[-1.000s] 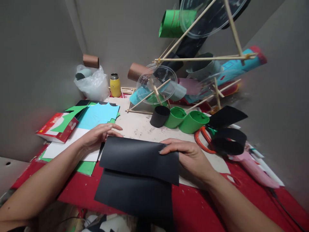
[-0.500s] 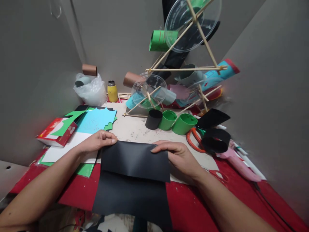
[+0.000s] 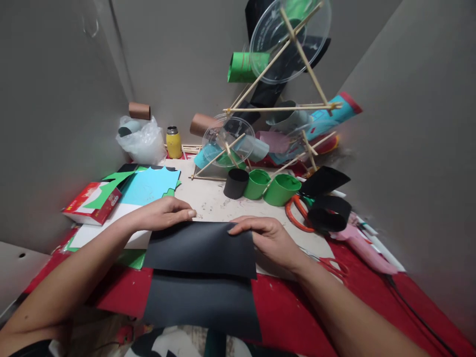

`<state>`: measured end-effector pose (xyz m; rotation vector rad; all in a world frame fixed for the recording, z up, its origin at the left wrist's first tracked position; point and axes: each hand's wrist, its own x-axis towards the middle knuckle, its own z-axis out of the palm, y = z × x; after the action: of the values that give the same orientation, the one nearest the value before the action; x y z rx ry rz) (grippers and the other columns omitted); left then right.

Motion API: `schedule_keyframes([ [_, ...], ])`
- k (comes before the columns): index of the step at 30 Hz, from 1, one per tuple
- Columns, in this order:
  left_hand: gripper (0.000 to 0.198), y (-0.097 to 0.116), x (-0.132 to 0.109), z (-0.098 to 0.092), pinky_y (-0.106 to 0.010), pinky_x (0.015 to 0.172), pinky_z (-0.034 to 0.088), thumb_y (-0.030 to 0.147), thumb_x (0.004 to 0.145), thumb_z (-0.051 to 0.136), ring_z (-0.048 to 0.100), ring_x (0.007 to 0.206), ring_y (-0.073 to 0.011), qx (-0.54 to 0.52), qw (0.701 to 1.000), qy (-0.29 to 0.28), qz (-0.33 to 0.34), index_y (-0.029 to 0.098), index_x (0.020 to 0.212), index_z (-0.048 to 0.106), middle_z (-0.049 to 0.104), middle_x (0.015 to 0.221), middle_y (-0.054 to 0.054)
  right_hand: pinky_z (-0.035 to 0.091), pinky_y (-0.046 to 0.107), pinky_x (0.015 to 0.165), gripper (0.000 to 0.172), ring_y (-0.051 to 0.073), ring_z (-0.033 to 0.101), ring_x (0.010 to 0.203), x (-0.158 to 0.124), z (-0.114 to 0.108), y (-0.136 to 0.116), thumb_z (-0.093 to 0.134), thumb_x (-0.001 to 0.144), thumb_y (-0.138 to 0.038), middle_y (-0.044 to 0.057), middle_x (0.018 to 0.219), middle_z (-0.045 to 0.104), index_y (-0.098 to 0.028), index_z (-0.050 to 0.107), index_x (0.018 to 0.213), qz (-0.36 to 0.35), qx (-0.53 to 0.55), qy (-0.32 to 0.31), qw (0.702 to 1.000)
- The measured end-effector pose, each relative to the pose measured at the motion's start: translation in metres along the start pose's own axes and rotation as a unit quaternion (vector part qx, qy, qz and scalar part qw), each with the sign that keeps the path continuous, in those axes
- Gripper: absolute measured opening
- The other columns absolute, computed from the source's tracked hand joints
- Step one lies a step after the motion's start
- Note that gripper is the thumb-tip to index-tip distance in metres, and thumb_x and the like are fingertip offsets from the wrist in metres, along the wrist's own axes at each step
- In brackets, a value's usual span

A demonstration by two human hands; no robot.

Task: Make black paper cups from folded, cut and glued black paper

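A black sheet of paper [image 3: 201, 248] hangs over the near table edge, its upper flap lying over a lower black part [image 3: 201, 302]. Whether this is one folded sheet or two, I cannot tell. My right hand [image 3: 271, 240] pinches the upper right of the flap, fingertips on its front. At the upper left edge, my left hand [image 3: 163, 213] has its fingers stretched to the right, thumb just above the paper's top edge. Its lower fingers are hidden. Beyond my hands stand a black paper cup [image 3: 236, 184] and two green paper cups [image 3: 257, 185] [image 3: 282, 191].
A stick frame with clear plastic discs [image 3: 290, 39] and paper tubes rises at the back. Left are a red box [image 3: 92, 203], blue paper [image 3: 148, 187] and a yellow bottle [image 3: 173, 144]. Right lie red-handled scissors [image 3: 332, 267], an orange-handled tool [image 3: 295, 215] and a pink glue gun [image 3: 366, 250].
My left hand has loosened its pinch and moved right along the paper's top edge, fingers straighter. The flap has shifted slightly left; my right hand still pinches it.
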<state>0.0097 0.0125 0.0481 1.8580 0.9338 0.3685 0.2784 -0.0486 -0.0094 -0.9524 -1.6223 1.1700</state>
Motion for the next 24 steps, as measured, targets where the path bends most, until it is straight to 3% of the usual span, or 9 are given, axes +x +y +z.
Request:
schedule_keyframes([
  [3, 0.039, 0.011, 0.013, 0.009, -0.02, 0.054, 0.036, 0.047, 0.09, 0.05, 0.048, 0.06, -0.0125, 0.074, 0.988, -0.133, 0.02, 0.015, 0.076, 0.066, 0.058, 0.067, 0.001, 0.051, 0.03, 0.073, 0.019, 0.02, 0.067, 0.081, -0.002, 0.0, -0.002, 0.061, 0.076, -0.019, 0.004, 0.084, 0.075, -0.024, 0.079, 0.076, -0.004, 0.004, 0.001, 1.0],
  [5, 0.041, 0.013, 0.021, 0.016, -0.02, 0.052, 0.036, 0.05, 0.09, 0.049, 0.045, 0.057, -0.0118, 0.06, 0.981, -0.181, 0.023, 0.015, 0.073, 0.064, 0.054, 0.064, 0.001, 0.051, 0.03, 0.073, 0.017, 0.02, 0.067, 0.081, -0.003, -0.001, -0.002, 0.062, 0.077, -0.02, 0.004, 0.084, 0.075, -0.024, 0.079, 0.076, -0.001, 0.01, 0.007, 1.0],
  [7, 0.043, 0.012, 0.026, 0.019, -0.02, 0.05, 0.034, 0.052, 0.089, 0.05, 0.042, 0.054, -0.0107, 0.031, 0.98, -0.197, 0.019, 0.015, 0.07, 0.061, 0.05, 0.06, 0.002, 0.051, 0.03, 0.075, 0.016, 0.02, 0.066, 0.084, -0.003, -0.001, -0.002, 0.064, 0.078, -0.022, 0.004, 0.089, 0.074, -0.024, 0.078, 0.086, 0.007, 0.021, 0.019, 1.0],
  [9, 0.042, 0.012, 0.027, 0.018, -0.019, 0.048, 0.032, 0.052, 0.088, 0.053, 0.04, 0.052, -0.0096, -0.003, 0.983, -0.181, 0.005, 0.015, 0.069, 0.06, 0.048, 0.058, 0.003, 0.052, 0.029, 0.075, 0.027, 0.019, 0.066, 0.085, -0.003, -0.002, -0.001, 0.066, 0.08, -0.024, 0.004, 0.095, 0.074, -0.025, 0.073, 0.107, 0.02, 0.042, 0.028, 0.999],
  [13, 0.036, 0.013, 0.019, 0.003, -0.018, 0.046, 0.034, 0.048, 0.084, 0.063, 0.045, 0.048, -0.0082, -0.098, 0.985, -0.128, -0.053, 0.015, 0.072, 0.065, 0.056, 0.059, 0.002, 0.053, 0.029, 0.071, 0.052, 0.018, 0.068, 0.082, 0.0, -0.004, 0.002, 0.07, 0.08, -0.032, 0.004, 0.094, 0.073, -0.024, 0.056, 0.13, 0.052, 0.097, 0.015, 0.994],
  [15, 0.03, 0.012, 0.015, -0.007, -0.019, 0.046, 0.039, 0.043, 0.079, 0.07, 0.053, 0.048, -0.01, -0.189, 0.976, -0.057, -0.09, 0.014, 0.074, 0.068, 0.063, 0.061, -0.001, 0.053, 0.03, 0.074, 0.051, 0.02, 0.068, 0.087, 0.001, -0.007, 0.005, 0.072, 0.079, -0.038, 0.004, 0.093, 0.072, -0.024, 0.059, 0.126, 0.063, 0.118, 0.015, 0.991],
  [18, 0.023, 0.005, 0.012, -0.019, -0.02, 0.047, 0.045, 0.034, 0.072, 0.078, 0.06, 0.049, -0.0127, -0.314, 0.939, 0.097, -0.101, 0.012, 0.073, 0.07, 0.069, 0.062, -0.004, 0.054, 0.031, 0.075, 0.039, 0.02, 0.067, 0.086, 0.002, -0.011, 0.007, 0.067, 0.082, -0.051, 0.005, 0.09, 0.071, -0.024, 0.067, 0.11, 0.069, 0.143, 0.028, 0.987],
  [22, 0.024, -0.012, 0.011, -0.016, -0.024, 0.065, 0.054, 0.034, 0.074, 0.075, 0.069, 0.067, -0.0161, -0.378, 0.894, 0.23, -0.071, 0.017, 0.09, 0.071, 0.075, 0.08, -0.003, 0.054, 0.032, 0.057, 0.062, 0.019, 0.063, 0.061, 0.003, -0.013, 0.006, 0.041, 0.083, -0.076, 0.006, 0.074, 0.068, -0.022, 0.067, 0.098, 0.072, 0.17, 0.02, 0.983],
  [24, 0.027, -0.02, 0.01, -0.006, -0.027, 0.072, 0.056, 0.035, 0.074, 0.074, 0.07, 0.075, -0.0184, -0.397, 0.874, 0.269, -0.073, 0.016, 0.094, 0.07, 0.076, 0.085, -0.004, 0.054, 0.032, 0.055, 0.071, 0.02, 0.064, 0.061, 0.002, -0.011, 0.005, 0.035, 0.081, -0.081, 0.007, 0.076, 0.069, -0.021, 0.066, 0.102, 0.075, 0.165, -0.003, 0.983],
])
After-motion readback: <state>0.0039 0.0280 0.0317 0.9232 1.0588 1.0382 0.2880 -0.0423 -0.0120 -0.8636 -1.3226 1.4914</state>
